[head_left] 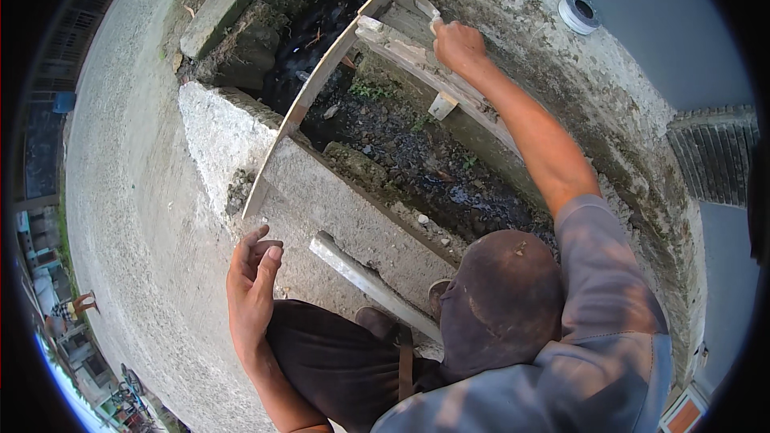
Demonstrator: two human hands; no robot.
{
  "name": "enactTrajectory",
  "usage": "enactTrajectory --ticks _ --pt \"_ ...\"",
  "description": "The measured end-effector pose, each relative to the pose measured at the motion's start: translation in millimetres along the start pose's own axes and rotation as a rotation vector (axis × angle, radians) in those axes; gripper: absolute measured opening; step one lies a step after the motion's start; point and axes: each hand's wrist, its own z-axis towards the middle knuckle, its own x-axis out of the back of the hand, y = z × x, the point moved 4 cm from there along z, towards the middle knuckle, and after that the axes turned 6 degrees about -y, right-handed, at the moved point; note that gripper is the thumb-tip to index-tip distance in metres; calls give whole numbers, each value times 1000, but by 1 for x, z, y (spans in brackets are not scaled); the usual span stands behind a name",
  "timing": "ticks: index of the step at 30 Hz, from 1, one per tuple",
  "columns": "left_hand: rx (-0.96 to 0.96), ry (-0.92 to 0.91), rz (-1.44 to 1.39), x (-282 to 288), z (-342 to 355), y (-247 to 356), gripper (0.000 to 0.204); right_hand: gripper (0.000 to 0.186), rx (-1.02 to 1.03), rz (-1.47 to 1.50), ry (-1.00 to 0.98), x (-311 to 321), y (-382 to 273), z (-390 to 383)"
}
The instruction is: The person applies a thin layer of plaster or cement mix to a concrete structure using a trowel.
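Observation:
My right hand [461,44] reaches out to the far end of a rough, cement-smeared plank [437,72] set along the drain. Its fingers are closed round a small whitish end of something; the kind of thing is not clear. A long thin wooden strip [314,88] crosses the drain and meets the plank near that hand. Close to the strip's near end, my left hand [255,273] is raised with loosely bent fingers apart, nothing visible in it. A pale, chipped bar [369,281] rests beside my feet on the concrete edge.
The open drain [425,144] holds dark water and debris between a concrete ledge [321,192] and a mossy wall base [561,88]. A white roll [579,13] sits on the wall's ledge. A small wood block [442,105] juts from the plank. Concrete paving [136,192] stretches left.

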Motion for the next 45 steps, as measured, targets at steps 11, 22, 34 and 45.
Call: enactTrajectory --ticks 11,22,34,45 --pt "13 0 19 -7 9 -1 50 25 105 20 -17 -5 -16 -10" --pt "28 -37 17 -11 12 -1 47 26 37 -34 -5 -29 30 1" --pt "12 -19 3 -7 7 -1 51 26 61 100 244 25 42 -108" --pt "-19 -72 35 -17 20 0 52 44 -13 41 -12 -7 63 -169"
